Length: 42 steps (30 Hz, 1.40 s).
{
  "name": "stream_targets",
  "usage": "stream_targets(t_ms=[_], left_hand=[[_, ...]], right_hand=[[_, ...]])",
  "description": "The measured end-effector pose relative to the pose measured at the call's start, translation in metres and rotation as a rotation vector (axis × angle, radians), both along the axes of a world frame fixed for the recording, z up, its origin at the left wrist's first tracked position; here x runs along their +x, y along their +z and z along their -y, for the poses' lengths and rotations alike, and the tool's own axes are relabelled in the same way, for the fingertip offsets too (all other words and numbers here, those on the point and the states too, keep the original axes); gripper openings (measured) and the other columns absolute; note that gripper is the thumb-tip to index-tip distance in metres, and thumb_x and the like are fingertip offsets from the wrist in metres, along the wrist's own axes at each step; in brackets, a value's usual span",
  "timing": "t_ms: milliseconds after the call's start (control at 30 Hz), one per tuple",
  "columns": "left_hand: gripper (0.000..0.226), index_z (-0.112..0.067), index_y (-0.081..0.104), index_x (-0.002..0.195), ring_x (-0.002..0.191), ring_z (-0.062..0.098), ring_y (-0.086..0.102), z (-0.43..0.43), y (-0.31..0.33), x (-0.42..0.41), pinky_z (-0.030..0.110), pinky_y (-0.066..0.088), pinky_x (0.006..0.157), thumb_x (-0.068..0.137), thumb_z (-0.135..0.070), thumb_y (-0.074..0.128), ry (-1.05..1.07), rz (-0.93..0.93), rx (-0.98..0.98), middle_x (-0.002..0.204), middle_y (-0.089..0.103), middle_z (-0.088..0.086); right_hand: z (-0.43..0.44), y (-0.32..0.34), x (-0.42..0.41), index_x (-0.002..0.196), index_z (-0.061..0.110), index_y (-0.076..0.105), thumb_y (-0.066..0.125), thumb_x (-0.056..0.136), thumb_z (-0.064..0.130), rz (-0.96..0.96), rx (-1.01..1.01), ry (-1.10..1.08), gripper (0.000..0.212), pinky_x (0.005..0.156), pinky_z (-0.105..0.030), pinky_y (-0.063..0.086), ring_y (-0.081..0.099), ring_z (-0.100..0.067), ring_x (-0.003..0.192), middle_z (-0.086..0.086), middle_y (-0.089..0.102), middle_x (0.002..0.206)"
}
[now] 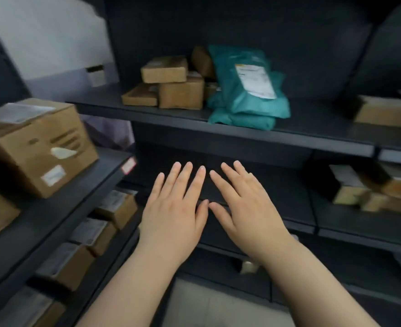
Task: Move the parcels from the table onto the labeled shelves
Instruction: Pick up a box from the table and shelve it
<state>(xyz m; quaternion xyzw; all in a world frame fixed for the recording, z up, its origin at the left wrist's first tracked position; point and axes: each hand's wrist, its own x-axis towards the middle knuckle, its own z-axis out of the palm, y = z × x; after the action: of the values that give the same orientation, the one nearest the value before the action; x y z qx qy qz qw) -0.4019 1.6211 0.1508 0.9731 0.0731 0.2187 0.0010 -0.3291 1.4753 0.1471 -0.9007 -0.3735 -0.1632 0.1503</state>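
Teal mailers (246, 90) and cardboard boxes (176, 83) are sitting on the upper shelf (312, 135). Left hand (173, 208) and right hand (249, 204) are hovering flat, fingers straight, holding nothing. Looks like I'm between placements. The table isn't showing, so the next move is probably heading there for a parcel.

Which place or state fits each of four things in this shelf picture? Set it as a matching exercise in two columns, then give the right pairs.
Column A
1. teal mailer bags
2. large cardboard box
3. left hand
4. red-edged label

Column B
a. open, fingers straight, holding nothing
b. fixed to the front edge of the left shelf
c. piled on the upper middle shelf, beside small brown boxes
d. standing on the left shelf, white stickers on its side

Pairs: 1-c, 2-d, 3-a, 4-b
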Motion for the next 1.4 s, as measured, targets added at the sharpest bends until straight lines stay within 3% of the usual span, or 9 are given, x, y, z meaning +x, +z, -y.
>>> stream_targets(t_ms=[300, 500, 667, 800, 967, 1100, 1233, 1333, 1400], left_hand=[[0.059, -0.02, 0.033, 0.147, 0.14, 0.024, 0.033, 0.192, -0.005, 0.045, 0.042, 0.019, 0.113, 0.094, -0.044, 0.037, -0.48, -0.094, 0.038, 0.149, 0.042, 0.006], [0.063, -0.027, 0.007, 0.152, 0.148, 0.017, 0.004, 0.372, 0.002, 0.053, 0.035, -0.005, 0.115, 0.095, -0.046, 0.023, -0.75, -0.096, -0.023, 0.16, 0.014, 0.0], [0.061, -0.027, 0.0, 0.152, 0.148, 0.016, -0.002, 0.526, -0.005, 0.04, 0.036, -0.006, 0.117, 0.099, -0.043, 0.025, -0.959, -0.108, -0.058, 0.161, 0.006, -0.001], [0.059, -0.023, 0.018, 0.151, 0.146, 0.021, 0.019, 0.625, -0.01, 0.026, 0.041, 0.008, 0.116, 0.096, -0.042, 0.025, -1.113, -0.126, -0.017, 0.156, 0.027, 0.004], [0.06, -0.018, 0.035, 0.145, 0.136, 0.027, 0.04, 0.715, -0.022, 0.02, 0.045, 0.024, 0.109, 0.09, -0.041, 0.03, -1.265, -0.148, -0.023, 0.145, 0.047, 0.008], [0.058, -0.018, 0.041, 0.141, 0.13, 0.028, 0.048, 0.77, -0.037, 0.033, 0.049, 0.032, 0.106, 0.088, -0.04, 0.036, -1.377, -0.158, -0.018, 0.138, 0.054, 0.008], [0.058, -0.02, 0.033, 0.145, 0.135, 0.025, 0.042, 0.827, -0.04, 0.068, 0.045, 0.023, 0.109, 0.091, -0.04, 0.033, -1.422, -0.166, 0.023, 0.144, 0.048, 0.006], [0.061, -0.028, 0.0, 0.151, 0.148, 0.018, 0.006, 0.872, -0.036, 0.103, 0.036, -0.005, 0.114, 0.099, -0.041, 0.029, -1.53, -0.188, 0.006, 0.16, 0.014, -0.001], [0.063, -0.028, 0.0, 0.151, 0.148, 0.018, 0.003, 0.903, -0.032, 0.125, 0.035, -0.009, 0.113, 0.099, -0.04, 0.034, -1.576, -0.156, -0.014, 0.161, 0.012, -0.001]], right_hand=[[0.218, -0.004, -0.031, 0.151, 0.026, 0.019, 0.009, 0.088, 0.058, -0.124, -0.014, -0.531, 0.072, 0.114, -0.034, 0.003, 0.002, -0.02, 0.147, -0.002, 0.015, 0.16], [0.39, 0.005, -0.072, 0.153, 0.029, 0.01, 0.027, 0.096, 0.053, -0.156, 0.013, -0.791, 0.064, 0.117, -0.033, -0.001, -0.01, -0.017, 0.148, 0.003, 0.001, 0.161], [0.532, 0.006, -0.12, 0.152, 0.027, 0.014, 0.035, 0.097, 0.05, -0.165, 0.025, -1.021, 0.063, 0.119, -0.034, 0.002, -0.005, -0.018, 0.148, 0.002, 0.008, 0.161], [0.616, 0.006, -0.163, 0.152, 0.03, 0.009, 0.032, 0.097, 0.052, -0.2, 0.043, -1.202, 0.064, 0.115, -0.028, -0.005, -0.01, -0.014, 0.147, 0.006, 0.003, 0.161], [0.682, 0.001, -0.195, 0.152, 0.03, 0.009, 0.031, 0.097, 0.051, -0.274, 0.057, -1.357, 0.063, 0.117, -0.028, -0.002, -0.011, -0.012, 0.147, 0.008, 0.002, 0.161], [0.721, -0.009, -0.192, 0.152, 0.033, 0.006, 0.031, 0.097, 0.053, -0.319, 0.091, -1.44, 0.063, 0.115, -0.026, -0.005, -0.015, -0.008, 0.146, 0.012, -0.002, 0.16], [0.763, -0.017, -0.164, 0.151, 0.035, 0.002, 0.028, 0.097, 0.054, -0.347, 0.1, -1.495, 0.063, 0.118, -0.028, -0.005, -0.019, -0.006, 0.144, 0.014, -0.007, 0.159], [0.799, -0.01, -0.135, 0.151, 0.035, 0.003, 0.028, 0.096, 0.055, -0.319, 0.14, -1.557, 0.064, 0.119, -0.031, -0.003, -0.018, -0.007, 0.144, 0.013, -0.007, 0.159], [0.821, -0.004, -0.116, 0.151, 0.036, 0.004, 0.029, 0.097, 0.053, -0.319, 0.171, -1.597, 0.063, 0.12, -0.032, -0.001, -0.018, -0.006, 0.144, 0.014, -0.007, 0.159]])
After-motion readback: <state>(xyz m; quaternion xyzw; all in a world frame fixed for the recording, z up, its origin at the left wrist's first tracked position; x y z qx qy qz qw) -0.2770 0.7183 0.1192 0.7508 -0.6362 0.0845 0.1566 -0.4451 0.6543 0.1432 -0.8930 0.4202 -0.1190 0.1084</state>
